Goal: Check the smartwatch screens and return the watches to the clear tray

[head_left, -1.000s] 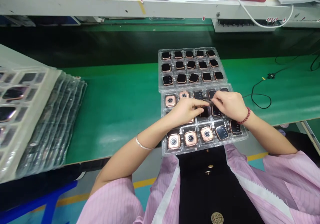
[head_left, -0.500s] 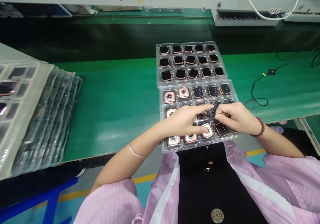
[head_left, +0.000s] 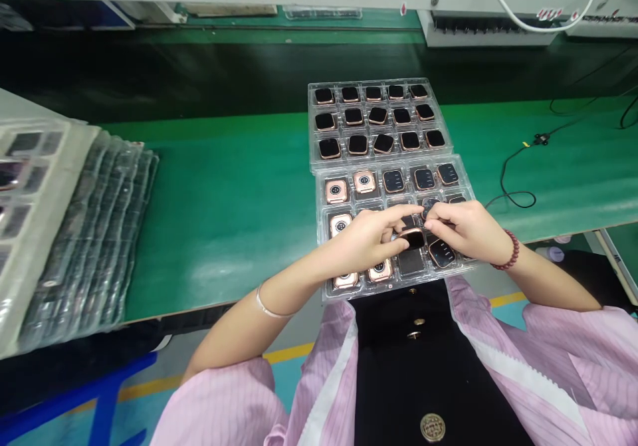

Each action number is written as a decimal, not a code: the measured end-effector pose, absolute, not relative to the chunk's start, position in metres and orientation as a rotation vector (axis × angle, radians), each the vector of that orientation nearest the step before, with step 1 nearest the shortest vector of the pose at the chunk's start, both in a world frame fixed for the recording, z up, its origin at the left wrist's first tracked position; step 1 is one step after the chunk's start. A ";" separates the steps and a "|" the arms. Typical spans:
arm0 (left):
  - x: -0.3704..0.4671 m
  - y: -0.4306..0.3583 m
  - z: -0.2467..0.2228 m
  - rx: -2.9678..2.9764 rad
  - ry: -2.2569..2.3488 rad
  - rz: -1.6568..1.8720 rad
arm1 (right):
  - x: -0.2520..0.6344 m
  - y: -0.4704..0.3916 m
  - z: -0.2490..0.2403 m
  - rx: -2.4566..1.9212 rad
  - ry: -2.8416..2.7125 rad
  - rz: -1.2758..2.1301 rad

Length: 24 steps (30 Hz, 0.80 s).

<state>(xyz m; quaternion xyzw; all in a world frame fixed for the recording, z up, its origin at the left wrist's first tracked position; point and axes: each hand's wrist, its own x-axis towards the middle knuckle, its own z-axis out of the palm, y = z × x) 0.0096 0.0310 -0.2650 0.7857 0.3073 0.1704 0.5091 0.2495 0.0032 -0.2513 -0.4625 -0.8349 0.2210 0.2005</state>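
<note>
My left hand (head_left: 366, 236) pinches a watch (head_left: 413, 238) tilted over the tray (head_left: 399, 282); my right hand (head_left: 466, 230) is curled nearby, contents unclear. Moving it calls for steadiness.

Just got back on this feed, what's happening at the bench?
A person's left hand holds a watch between its fingers, over the near tray. The right hand is close beside it, fingers pinched; whether they grip anything is unclear. In that tray, watches on the left lie back up, several on the right screen up. The far tray holds watches with dark screens up.
</note>
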 end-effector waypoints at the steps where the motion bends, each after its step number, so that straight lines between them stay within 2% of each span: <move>1: 0.011 0.032 -0.266 1.798 0.766 0.420 | 0.250 0.003 -0.253 -1.304 -2.340 0.595; 6: 0.012 0.033 -0.270 1.576 0.761 0.419 | 0.252 0.001 -0.261 -1.336 -2.384 0.533; 12: 0.014 0.025 -0.282 2.159 0.689 0.575 | 0.253 0.004 -0.271 -1.438 -2.447 0.327; 18: 0.013 0.021 -0.283 2.127 0.749 0.670 | 0.260 0.009 -0.266 -1.470 -2.287 0.418; 24: 0.012 0.025 -0.281 1.933 0.844 0.707 | 0.256 0.014 -0.253 -1.320 -2.234 0.767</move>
